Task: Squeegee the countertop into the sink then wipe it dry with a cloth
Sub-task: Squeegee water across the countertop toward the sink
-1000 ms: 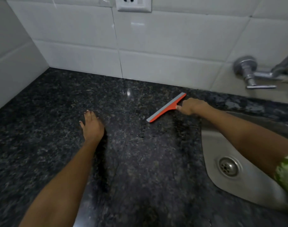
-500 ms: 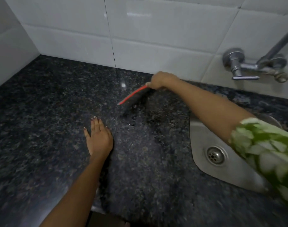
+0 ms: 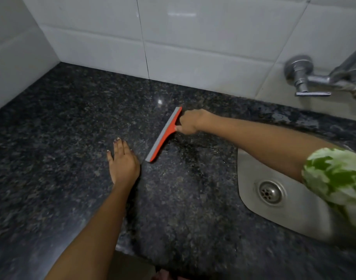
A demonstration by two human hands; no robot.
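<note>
An orange squeegee (image 3: 165,134) with a grey rubber blade lies edge-down on the dark speckled granite countertop (image 3: 62,138), its blade running diagonally from far right to near left. My right hand (image 3: 191,121) grips its handle from the right side. My left hand (image 3: 122,162) rests flat on the counter, fingers straight, just left of the blade's near end. The steel sink (image 3: 252,162) with its round drain (image 3: 270,192) is sunk into the counter at the right, under my right forearm. No cloth is in view.
White tiled walls (image 3: 193,47) close the back and left of the counter. A steel wall tap (image 3: 306,79) juts out above the sink at the upper right. The counter's front edge (image 3: 130,252) runs near the bottom.
My right hand lifted the squeegee toward the back wall, then brought it down and nearer again, blade on the counter close to my left hand. My left hand stayed flat.
</note>
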